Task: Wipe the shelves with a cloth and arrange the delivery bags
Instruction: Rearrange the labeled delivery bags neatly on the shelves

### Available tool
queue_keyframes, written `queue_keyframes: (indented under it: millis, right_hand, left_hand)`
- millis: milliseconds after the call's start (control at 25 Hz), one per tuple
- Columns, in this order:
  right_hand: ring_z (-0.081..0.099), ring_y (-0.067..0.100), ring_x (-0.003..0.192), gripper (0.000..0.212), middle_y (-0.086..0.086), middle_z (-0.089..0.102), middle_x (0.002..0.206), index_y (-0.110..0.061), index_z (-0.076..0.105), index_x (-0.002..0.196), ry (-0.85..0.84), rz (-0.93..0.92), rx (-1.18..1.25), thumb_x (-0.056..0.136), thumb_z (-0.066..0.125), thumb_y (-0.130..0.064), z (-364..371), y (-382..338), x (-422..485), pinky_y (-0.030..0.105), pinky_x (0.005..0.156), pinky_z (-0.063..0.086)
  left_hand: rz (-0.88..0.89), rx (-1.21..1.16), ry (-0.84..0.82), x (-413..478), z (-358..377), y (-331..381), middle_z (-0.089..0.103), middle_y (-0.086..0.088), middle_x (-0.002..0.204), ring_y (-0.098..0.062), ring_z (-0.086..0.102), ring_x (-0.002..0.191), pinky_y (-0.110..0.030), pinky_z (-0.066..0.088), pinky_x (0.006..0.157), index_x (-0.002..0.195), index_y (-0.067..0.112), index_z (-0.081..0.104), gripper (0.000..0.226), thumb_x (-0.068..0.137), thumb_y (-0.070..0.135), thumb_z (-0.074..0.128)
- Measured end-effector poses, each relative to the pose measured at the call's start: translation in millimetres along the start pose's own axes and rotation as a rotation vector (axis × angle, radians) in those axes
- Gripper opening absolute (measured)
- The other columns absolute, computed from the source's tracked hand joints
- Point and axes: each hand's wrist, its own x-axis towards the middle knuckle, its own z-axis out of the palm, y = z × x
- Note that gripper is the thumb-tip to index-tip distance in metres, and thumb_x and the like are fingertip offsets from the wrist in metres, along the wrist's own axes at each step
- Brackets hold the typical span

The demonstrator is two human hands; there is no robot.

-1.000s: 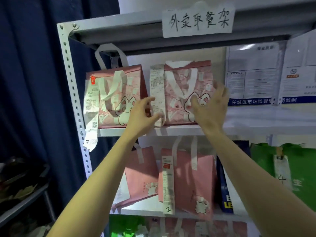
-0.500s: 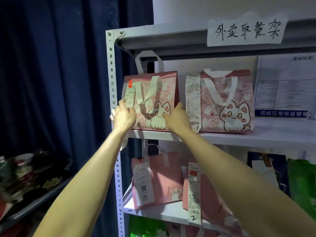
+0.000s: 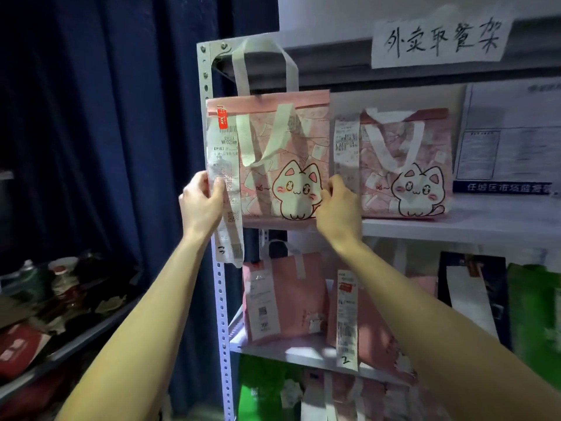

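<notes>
A pink delivery bag (image 3: pixel 273 141) with a cat print and a long receipt stands at the left end of the upper shelf (image 3: pixel 470 226). My left hand (image 3: pixel 202 205) grips its left edge together with the receipt. My right hand (image 3: pixel 338 208) pinches its lower right edge. A second pink cat bag (image 3: pixel 403 165) stands just to its right. No cloth is in view.
The white metal upright (image 3: pixel 220 299) runs down beside my left arm. More pink bags (image 3: pixel 285 299), a dark blue bag (image 3: pixel 473 287) and a green bag (image 3: pixel 534 311) sit on the shelf below. A dark curtain hangs left, with a cluttered low rack (image 3: pixel 45 314).
Both hands moved from the right cat bag to the left one and took hold of its two sides. The view swung left and came closer.
</notes>
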Motion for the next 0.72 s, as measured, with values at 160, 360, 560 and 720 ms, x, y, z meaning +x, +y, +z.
queue_keyframes:
  millis: [160,360,560,720]
  right_hand:
    - [0.062,0.026,0.078,0.009,0.002,0.066,0.088,-0.015,0.053,0.099,0.027,-0.065,0.097,0.108,0.054,-0.011,-22,-6,-21,0.043,0.064,0.050]
    - [0.060,0.012,0.068,0.010,-0.003,0.064,0.079,-0.014,0.057,0.101,0.034,-0.164,0.184,0.107,0.051,-0.008,-62,-14,-41,0.029,0.056,0.044]
    - [0.061,0.012,0.071,0.012,-0.007,0.064,0.082,-0.020,0.056,0.101,0.081,-0.159,0.196,0.108,0.050,-0.012,-158,23,-69,0.028,0.058,0.047]
    - [0.064,0.010,0.074,0.013,-0.008,0.066,0.085,-0.025,0.055,0.102,0.134,-0.069,0.109,0.110,0.048,-0.017,-276,92,-91,0.026,0.058,0.050]
  left_hand:
    - [0.116,-0.005,0.055,-26,-37,33,0.073,0.024,0.081,0.006,0.065,0.070,-0.009,0.047,0.064,0.088,0.040,0.067,0.013,0.101,0.035,0.065]
    - [0.139,-0.028,0.181,-61,-55,79,0.075,0.001,0.086,-0.014,0.066,0.074,-0.031,0.056,0.074,0.097,0.024,0.071,0.012,0.100,0.034,0.065]
    - [0.141,-0.161,0.174,-125,-24,152,0.072,0.026,0.083,0.003,0.065,0.072,-0.013,0.051,0.064,0.096,0.032,0.069,0.007,0.101,0.031,0.063]
    - [0.140,-0.275,-0.023,-194,53,217,0.076,0.026,0.092,-0.001,0.072,0.081,-0.021,0.060,0.070,0.101,0.036,0.071,0.007,0.105,0.036,0.065]
